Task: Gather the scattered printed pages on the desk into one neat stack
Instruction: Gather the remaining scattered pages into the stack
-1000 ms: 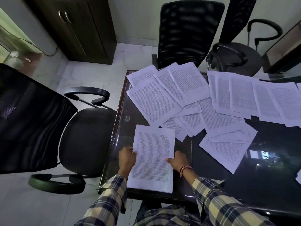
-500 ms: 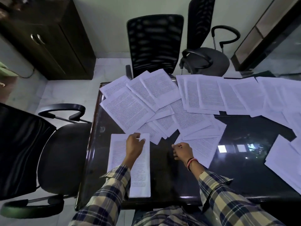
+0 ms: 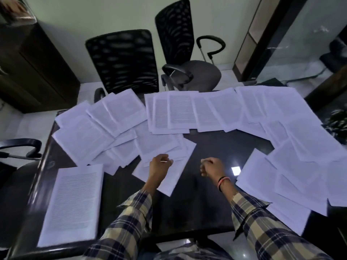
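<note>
A neat stack of printed pages (image 3: pixel 73 205) lies at the desk's near left corner, with neither hand touching it. Several loose printed pages (image 3: pixel 178 111) fan across the far side of the dark glass desk (image 3: pixel 210 145), and more loose pages (image 3: pixel 293 177) overlap on the right. My left hand (image 3: pixel 159 166) rests over the nearest centre page (image 3: pixel 169 182), fingers bent down onto it; whether it grips the sheet is hidden. My right hand (image 3: pixel 212 167) hovers over bare desk with its fingers curled in and nothing in them.
Two black mesh office chairs (image 3: pixel 124 61) stand behind the desk's far edge, and another chair (image 3: pixel 20 147) is at the left. A dark wooden cabinet (image 3: pixel 32 68) fills the back left. A glass partition (image 3: pixel 300 40) is at the back right.
My left hand has left the stack and moved right onto the centre loose page. My right hand has shifted right off the papers. The view has swung right, showing more pages.
</note>
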`<state>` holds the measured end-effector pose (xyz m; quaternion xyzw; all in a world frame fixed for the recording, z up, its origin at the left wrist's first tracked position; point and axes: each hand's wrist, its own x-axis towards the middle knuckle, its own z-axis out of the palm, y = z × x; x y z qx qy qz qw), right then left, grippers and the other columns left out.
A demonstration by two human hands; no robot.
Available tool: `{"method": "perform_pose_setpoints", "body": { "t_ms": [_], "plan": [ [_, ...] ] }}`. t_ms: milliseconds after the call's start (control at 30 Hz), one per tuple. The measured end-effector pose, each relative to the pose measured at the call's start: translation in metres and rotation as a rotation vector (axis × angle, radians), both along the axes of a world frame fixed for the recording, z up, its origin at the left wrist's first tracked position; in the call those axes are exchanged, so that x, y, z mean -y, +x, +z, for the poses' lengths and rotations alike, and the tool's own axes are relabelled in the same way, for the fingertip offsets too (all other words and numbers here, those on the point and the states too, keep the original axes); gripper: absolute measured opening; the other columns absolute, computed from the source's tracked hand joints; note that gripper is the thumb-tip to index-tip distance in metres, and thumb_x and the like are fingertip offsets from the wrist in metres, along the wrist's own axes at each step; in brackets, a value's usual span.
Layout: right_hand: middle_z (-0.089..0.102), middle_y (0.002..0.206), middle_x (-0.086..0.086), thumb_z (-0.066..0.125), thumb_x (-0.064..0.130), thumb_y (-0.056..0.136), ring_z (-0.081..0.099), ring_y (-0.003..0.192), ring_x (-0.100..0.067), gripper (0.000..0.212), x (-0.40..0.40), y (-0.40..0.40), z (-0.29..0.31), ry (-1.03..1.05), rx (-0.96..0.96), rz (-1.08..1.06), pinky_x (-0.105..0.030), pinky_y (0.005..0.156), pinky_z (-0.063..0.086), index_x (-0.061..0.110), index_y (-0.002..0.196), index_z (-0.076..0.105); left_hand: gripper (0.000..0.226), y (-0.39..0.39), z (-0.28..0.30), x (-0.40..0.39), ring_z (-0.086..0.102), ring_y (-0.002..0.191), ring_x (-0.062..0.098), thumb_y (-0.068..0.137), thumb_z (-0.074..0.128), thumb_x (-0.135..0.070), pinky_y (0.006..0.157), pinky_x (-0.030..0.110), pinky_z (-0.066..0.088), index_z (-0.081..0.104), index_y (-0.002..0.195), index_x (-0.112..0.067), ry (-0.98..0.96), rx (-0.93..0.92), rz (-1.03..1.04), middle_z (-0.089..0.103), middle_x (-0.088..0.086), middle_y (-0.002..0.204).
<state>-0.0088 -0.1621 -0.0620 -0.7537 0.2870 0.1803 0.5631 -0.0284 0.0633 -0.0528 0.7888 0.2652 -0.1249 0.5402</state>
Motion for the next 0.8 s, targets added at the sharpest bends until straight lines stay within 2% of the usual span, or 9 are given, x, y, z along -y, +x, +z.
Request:
{"method": "perform_pose_setpoints", "body": {
  "t_ms": [167,233,300,433,500,567,633,733,800],
  "plan": [
    [0.068,0.074,-0.010,0.058,0.009,0.095,0.064,0.064,-0.022,0.014,0.093,0.000,0.019,-0.017,0.009,-0.045,-0.036,0.060,0.059,0.009,0.086,0.069,0.029,0.004,0.009,0.092,0.073,0.093,0.024,0.085,0.080,-0.022,0.086,0.037,0.059,0.074,0.112,-0.012,0.001,-0.021,-0.063,0.076,0.003,0.098],
    [0.070,0.075,-0.010,0.059,0.009,0.095,0.064,0.065,-0.022,0.015,0.108,-0.001,0.019,-0.035,0.011,-0.065,-0.037,0.063,0.060,0.011,0.084,0.069,0.027,0.009,0.007,0.105,0.073,0.091,0.023,0.085,0.080,-0.022,0.084,0.036,0.060,0.075,0.109,-0.012,0.023,-0.044,-0.094,0.076,0.002,0.093],
    [0.069,0.074,-0.010,0.060,0.009,0.093,0.062,0.063,-0.023,0.016,0.128,-0.003,0.020,-0.027,0.002,-0.122,-0.037,0.063,0.059,0.012,0.081,0.070,0.025,0.016,0.002,0.123,0.073,0.090,0.024,0.084,0.081,-0.023,0.086,0.042,0.062,0.074,0.106,-0.015,0.020,-0.066,-0.135,0.076,0.001,0.090],
    [0.068,0.074,-0.012,0.061,0.009,0.092,0.061,0.064,-0.025,0.015,0.156,-0.010,0.017,-0.031,-0.022,-0.181,-0.039,0.065,0.060,0.011,0.079,0.069,0.041,0.033,-0.020,0.146,0.073,0.096,0.027,0.078,0.082,-0.034,0.089,0.046,0.062,0.073,0.113,-0.015,0.015,-0.146,-0.228,0.075,0.005,0.102],
    [0.070,0.077,-0.012,0.062,0.011,0.092,0.063,0.067,-0.025,0.013,0.175,-0.010,0.016,-0.034,-0.030,-0.195,-0.040,0.068,0.060,0.009,0.082,0.070,0.033,0.041,-0.022,0.165,0.074,0.087,0.027,0.078,0.082,-0.032,0.077,0.038,0.063,0.072,0.106,-0.016,0.016,-0.195,-0.259,0.075,0.009,0.098],
    [0.070,0.079,-0.013,0.062,0.012,0.093,0.064,0.069,-0.026,0.012,0.193,-0.007,0.014,-0.040,-0.029,-0.206,-0.039,0.068,0.060,0.007,0.086,0.070,0.017,0.044,-0.021,0.186,0.067,0.063,0.022,0.084,0.081,-0.022,0.054,0.028,0.056,0.065,0.086,-0.014,-0.038,-0.265,-0.250,0.069,0.010,0.079],
    [0.068,0.078,-0.013,0.062,0.012,0.092,0.062,0.069,-0.026,0.011,0.217,-0.004,0.011,-0.071,-0.043,-0.214,-0.037,0.065,0.058,0.008,0.084,0.069,0.022,0.039,-0.031,0.210,0.058,0.050,0.020,0.090,0.078,-0.017,0.043,0.025,0.048,0.061,0.077,-0.009,-0.104,-0.409,-0.263,0.059,0.011,0.068],
    [0.063,0.072,-0.015,0.062,0.011,0.088,0.062,0.068,-0.030,0.018,0.258,0.010,0.002,-0.175,-0.093,-0.181,-0.039,0.062,0.060,0.007,0.071,0.063,0.025,0.030,-0.042,0.246,0.061,0.047,0.023,0.095,0.074,-0.024,0.042,0.030,0.054,0.064,0.090,-0.001,-0.165,-0.646,-0.325,0.059,0.015,0.070],
    [0.064,0.075,-0.020,0.061,0.014,0.089,0.069,0.079,-0.036,0.029,0.291,0.022,-0.014,-0.267,-0.150,-0.167,-0.039,0.073,0.057,0.005,0.062,0.055,0.033,0.027,-0.049,0.269,0.064,0.047,0.028,0.095,0.074,-0.025,0.045,0.035,0.059,0.063,0.104,0.005,-0.175,-0.739,-0.335,0.060,0.020,0.075]
  ]
}}
